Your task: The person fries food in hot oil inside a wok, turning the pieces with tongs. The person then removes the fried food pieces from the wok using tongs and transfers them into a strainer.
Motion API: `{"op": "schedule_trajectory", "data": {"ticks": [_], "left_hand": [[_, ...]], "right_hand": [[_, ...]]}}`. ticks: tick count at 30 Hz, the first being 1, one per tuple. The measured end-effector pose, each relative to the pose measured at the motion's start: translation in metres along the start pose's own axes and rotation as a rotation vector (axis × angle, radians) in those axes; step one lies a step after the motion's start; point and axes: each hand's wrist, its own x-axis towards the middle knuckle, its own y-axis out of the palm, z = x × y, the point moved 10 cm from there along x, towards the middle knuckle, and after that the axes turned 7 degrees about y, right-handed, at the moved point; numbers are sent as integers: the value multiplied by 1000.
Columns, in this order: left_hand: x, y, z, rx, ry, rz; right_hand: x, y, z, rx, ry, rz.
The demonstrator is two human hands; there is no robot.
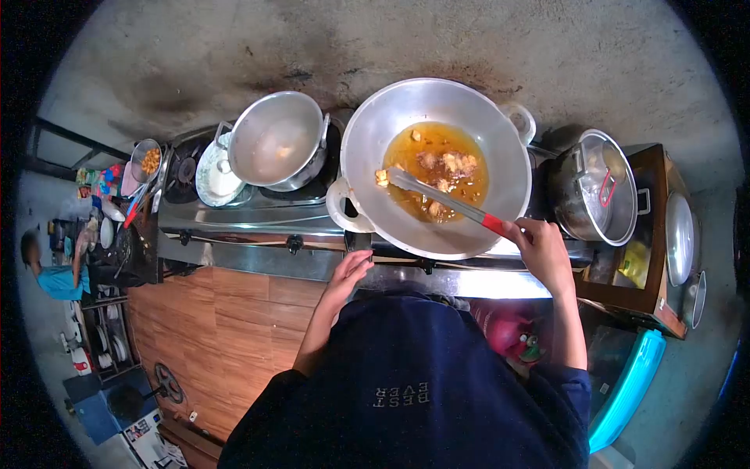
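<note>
Tongs [451, 203] w/ slim, flat metal arms & a smooth red grip slanted over the wok [501, 156], their tip above its L inner slope, right next to a small, rough golden piece [381, 179]; couldn't tell if the tip gripped it. R hand [541, 246], at the wok's R front rim, pinched the red grip btwn thumb & bent fingers. L hand [351, 273] was loosely spread, fingers half curled, just in front of the wok's L loop handle [344, 208]. Wok itself: wide, round, dull-silver metal, sloped sides, thick loop handles. Amber oil [400, 156] pooled at the wok's bottom, glossy, w/ craggy, irregular brown chunks [459, 162] & tiny crumbs in it. Immed. L of the wok stood a deep alum.-looking pot [306, 177], cloudy inside; beyond that, a pale round dish [205, 184], contents unclear. Far L of the wok, a round strainer [147, 170] w/ golden bits [151, 161]. R of the wok: a shiny, straight-sided metal pot [573, 205], then a wood-framed cabinet [605, 293]. Behind the wok, a rough grey wall [437, 43], stained dark in patches. Well off to the wok's L, another person in a light-blue top [64, 283].
</note>
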Motion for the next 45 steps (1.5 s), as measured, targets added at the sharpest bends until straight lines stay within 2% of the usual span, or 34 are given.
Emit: {"op": "schedule_trajectory", "data": {"ticks": [17, 25, 28, 35, 41, 45], "left_hand": [[0, 2, -3, 33, -14, 24], [1, -1, 0, 21, -16, 17], [1, -1, -2, 19, -20, 14], [0, 1, -6, 38, -29, 23], [1, -1, -2, 27, -27, 30], [0, 1, -5, 20, -20, 40]], "right_hand": [[-15, -12, -11, -134, 31, -185], [-8, -46, -25, -223, 71, -416], [-5, -40, -30, -246, 110, -400], [8, -15, -25, -119, 77, -207], [17, -11, -17, -146, 57, -272], [28, 0, -10, -58, 20, -242]]}}
